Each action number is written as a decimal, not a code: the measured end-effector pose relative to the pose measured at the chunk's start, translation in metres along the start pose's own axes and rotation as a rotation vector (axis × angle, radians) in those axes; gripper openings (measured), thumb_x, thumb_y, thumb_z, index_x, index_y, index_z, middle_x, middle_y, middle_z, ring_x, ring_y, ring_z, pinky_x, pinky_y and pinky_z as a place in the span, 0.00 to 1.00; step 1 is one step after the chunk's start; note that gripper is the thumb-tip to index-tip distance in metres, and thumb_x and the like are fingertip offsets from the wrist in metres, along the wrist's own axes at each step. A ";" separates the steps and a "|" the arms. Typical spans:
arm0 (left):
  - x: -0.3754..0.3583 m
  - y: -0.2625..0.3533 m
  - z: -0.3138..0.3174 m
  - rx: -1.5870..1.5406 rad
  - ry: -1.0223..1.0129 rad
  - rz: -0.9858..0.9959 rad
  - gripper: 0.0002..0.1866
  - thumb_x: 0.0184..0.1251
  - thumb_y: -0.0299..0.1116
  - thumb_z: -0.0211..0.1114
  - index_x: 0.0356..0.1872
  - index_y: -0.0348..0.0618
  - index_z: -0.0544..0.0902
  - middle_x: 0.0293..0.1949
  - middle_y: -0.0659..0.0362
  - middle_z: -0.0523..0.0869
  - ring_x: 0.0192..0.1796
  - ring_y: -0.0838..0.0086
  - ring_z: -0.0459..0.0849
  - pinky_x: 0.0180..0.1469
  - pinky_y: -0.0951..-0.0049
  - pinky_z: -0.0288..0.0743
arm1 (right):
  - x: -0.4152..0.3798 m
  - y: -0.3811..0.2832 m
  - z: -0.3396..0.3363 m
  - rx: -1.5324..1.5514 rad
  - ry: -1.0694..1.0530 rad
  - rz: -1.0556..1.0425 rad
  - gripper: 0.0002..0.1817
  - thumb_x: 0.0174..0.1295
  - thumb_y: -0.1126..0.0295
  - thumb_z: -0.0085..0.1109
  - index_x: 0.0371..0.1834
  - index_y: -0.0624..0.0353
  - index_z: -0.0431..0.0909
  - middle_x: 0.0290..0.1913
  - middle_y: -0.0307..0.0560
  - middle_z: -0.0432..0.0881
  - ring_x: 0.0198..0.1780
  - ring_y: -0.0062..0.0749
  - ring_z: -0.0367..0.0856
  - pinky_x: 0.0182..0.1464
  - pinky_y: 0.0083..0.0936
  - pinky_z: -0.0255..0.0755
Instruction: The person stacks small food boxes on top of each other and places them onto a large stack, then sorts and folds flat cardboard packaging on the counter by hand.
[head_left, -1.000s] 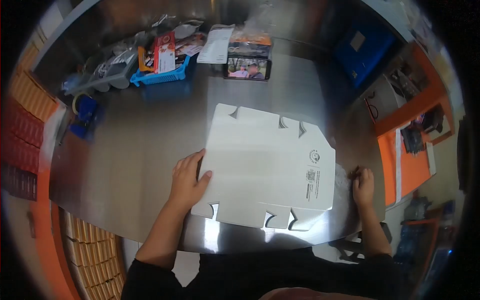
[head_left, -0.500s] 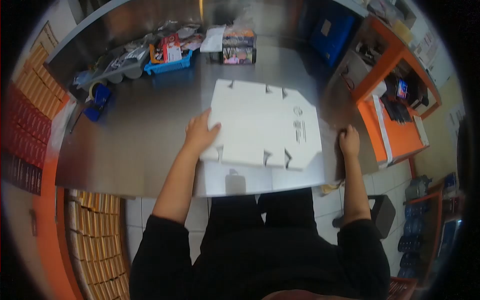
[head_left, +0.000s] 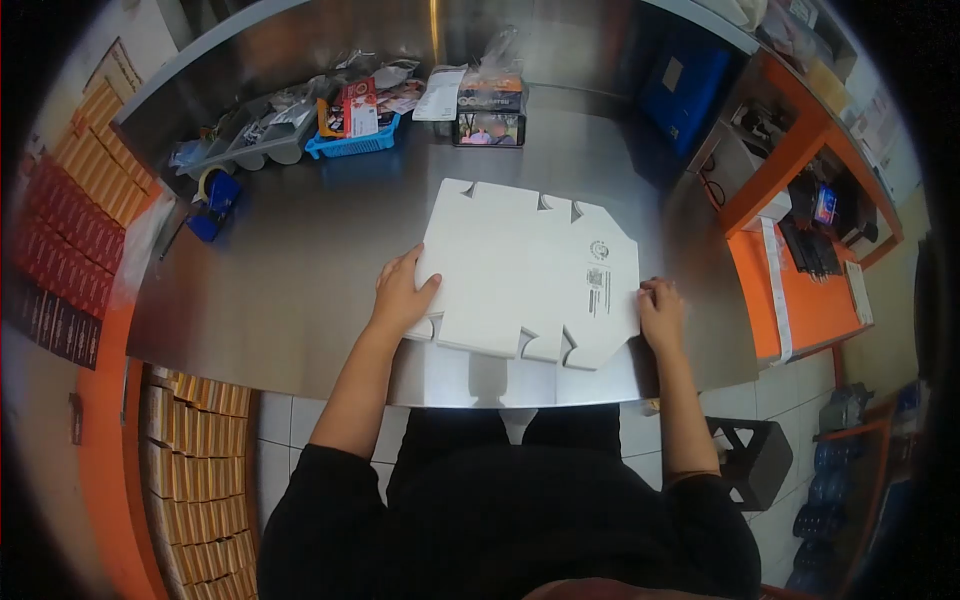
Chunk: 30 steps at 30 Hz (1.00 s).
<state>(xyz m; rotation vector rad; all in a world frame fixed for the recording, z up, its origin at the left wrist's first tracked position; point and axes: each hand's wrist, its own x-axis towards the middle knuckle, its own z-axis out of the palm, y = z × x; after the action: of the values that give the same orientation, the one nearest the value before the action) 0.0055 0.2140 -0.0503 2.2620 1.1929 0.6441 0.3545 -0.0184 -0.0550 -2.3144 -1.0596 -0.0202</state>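
Observation:
A stack of flat white cardboard box blanks [head_left: 515,270] lies on the metal table, with notches along its near and far edges and black print on the right part. My left hand [head_left: 402,292] holds the left edge, thumb on the top sheet and fingers along the side. At the opposite edge, my right hand [head_left: 660,308] has its fingers curled against the stack's right side; some fingertips are hidden.
Along the back of the steel table [head_left: 290,290] stand a grey tray [head_left: 262,150], a blue basket [head_left: 352,145] of packets and a phone [head_left: 489,130] propped against a box. A blue tape dispenser [head_left: 213,205] sits left; an orange shelf [head_left: 790,290] stands right.
My right hand has moved left from the bare table to the stack's right edge. My left hand stays on the left edge. The view has shifted slightly.

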 end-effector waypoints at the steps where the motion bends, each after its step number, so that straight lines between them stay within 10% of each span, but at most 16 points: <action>1: 0.003 0.001 -0.002 -0.033 0.001 -0.001 0.33 0.56 0.41 0.63 0.63 0.41 0.66 0.57 0.47 0.74 0.64 0.54 0.65 0.65 0.59 0.54 | -0.001 -0.005 0.011 0.015 0.048 -0.027 0.17 0.54 0.61 0.56 0.43 0.60 0.77 0.50 0.55 0.75 0.53 0.51 0.70 0.58 0.42 0.61; 6: 0.006 -0.007 0.004 -0.340 -0.042 -0.044 0.31 0.59 0.37 0.61 0.63 0.36 0.64 0.60 0.46 0.72 0.65 0.59 0.65 0.65 0.65 0.56 | 0.004 -0.028 0.015 0.095 0.030 0.070 0.24 0.57 0.62 0.55 0.49 0.72 0.72 0.53 0.62 0.74 0.56 0.50 0.71 0.59 0.37 0.62; 8: 0.013 -0.008 0.004 -0.584 -0.056 -0.034 0.31 0.60 0.35 0.61 0.63 0.35 0.63 0.60 0.46 0.72 0.66 0.61 0.65 0.65 0.68 0.56 | 0.008 -0.043 -0.003 0.569 -0.124 0.365 0.25 0.57 0.64 0.53 0.52 0.75 0.69 0.52 0.64 0.74 0.53 0.45 0.74 0.56 0.32 0.65; 19: 0.014 -0.010 -0.017 -1.429 -0.128 -0.423 0.26 0.66 0.39 0.54 0.61 0.34 0.64 0.49 0.51 0.79 0.45 0.72 0.80 0.46 0.74 0.74 | 0.002 -0.042 -0.029 1.116 -0.205 0.548 0.22 0.60 0.68 0.48 0.56 0.69 0.68 0.49 0.53 0.76 0.50 0.34 0.74 0.54 0.27 0.66; 27: 0.004 0.016 -0.017 -0.797 -0.175 -0.415 0.19 0.63 0.36 0.57 0.50 0.33 0.77 0.43 0.53 0.82 0.42 0.71 0.81 0.43 0.74 0.74 | -0.003 -0.043 -0.009 0.578 -0.164 0.361 0.26 0.58 0.69 0.52 0.61 0.66 0.66 0.53 0.55 0.74 0.55 0.37 0.72 0.57 0.25 0.63; 30: 0.001 0.014 -0.019 -0.127 0.153 -0.153 0.18 0.62 0.37 0.57 0.47 0.33 0.80 0.43 0.49 0.82 0.44 0.63 0.81 0.47 0.70 0.73 | 0.000 -0.028 0.000 0.493 -0.119 0.345 0.27 0.54 0.69 0.54 0.58 0.70 0.68 0.55 0.65 0.73 0.56 0.44 0.74 0.57 0.30 0.66</action>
<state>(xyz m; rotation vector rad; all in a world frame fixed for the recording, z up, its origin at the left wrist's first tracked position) 0.0030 0.2123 -0.0266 2.0245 1.3422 0.8204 0.3348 -0.0039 -0.0406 -2.0239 -0.6146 0.4665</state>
